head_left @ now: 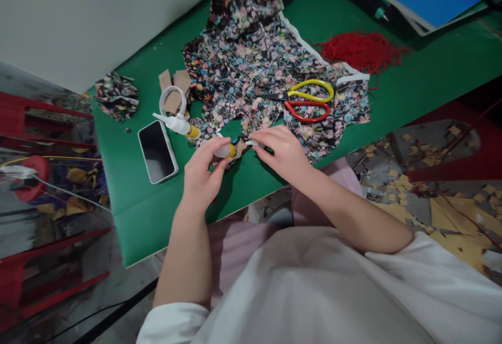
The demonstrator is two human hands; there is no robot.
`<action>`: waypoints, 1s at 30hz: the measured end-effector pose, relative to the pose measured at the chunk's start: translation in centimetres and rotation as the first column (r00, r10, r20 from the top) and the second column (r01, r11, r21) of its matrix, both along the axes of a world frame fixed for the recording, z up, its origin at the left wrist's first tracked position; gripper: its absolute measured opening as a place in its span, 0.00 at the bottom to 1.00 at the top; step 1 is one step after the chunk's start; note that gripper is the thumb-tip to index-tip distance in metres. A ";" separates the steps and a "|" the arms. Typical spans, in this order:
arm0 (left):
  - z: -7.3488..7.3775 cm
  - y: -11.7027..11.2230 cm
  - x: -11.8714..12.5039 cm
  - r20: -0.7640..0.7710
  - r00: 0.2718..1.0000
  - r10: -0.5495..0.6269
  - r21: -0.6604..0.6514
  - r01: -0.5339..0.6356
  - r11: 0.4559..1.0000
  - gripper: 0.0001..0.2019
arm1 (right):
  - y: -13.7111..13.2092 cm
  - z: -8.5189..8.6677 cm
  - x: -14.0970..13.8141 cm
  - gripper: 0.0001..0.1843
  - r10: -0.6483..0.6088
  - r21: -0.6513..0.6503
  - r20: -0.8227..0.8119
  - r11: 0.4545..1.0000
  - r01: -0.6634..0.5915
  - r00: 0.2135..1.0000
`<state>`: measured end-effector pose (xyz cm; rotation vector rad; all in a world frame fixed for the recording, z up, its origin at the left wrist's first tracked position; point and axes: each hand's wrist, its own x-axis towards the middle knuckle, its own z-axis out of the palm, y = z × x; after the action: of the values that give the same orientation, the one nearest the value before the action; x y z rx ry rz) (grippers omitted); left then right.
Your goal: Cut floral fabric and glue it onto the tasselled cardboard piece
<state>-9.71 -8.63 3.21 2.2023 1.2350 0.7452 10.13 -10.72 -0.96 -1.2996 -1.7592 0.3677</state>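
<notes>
The left hand [202, 171] and right hand [288, 153] nearly meet at a small yellow-banded bottle [230, 150].
The left grip is closed around the bottle, near the front of the green tabletop [145, 218]; the right grip is almost closed at a white tip [251, 143] just beside it, though I cannot tell whether it has hold. Beyond, scissors [281, 96] lie on floral fabric [251, 56].
</notes>
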 end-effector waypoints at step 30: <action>1.3 -0.5 -0.6 -0.026 0.999 0.022 0.050 -0.021 0.999 0.17 | -0.1 0.2 0.0 0.12 0.005 0.016 0.018 1.000 -0.006 1.000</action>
<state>-10.35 -9.16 4.52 2.2489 1.2677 0.7652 10.17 -10.87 -0.73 -1.2907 -1.7773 0.3454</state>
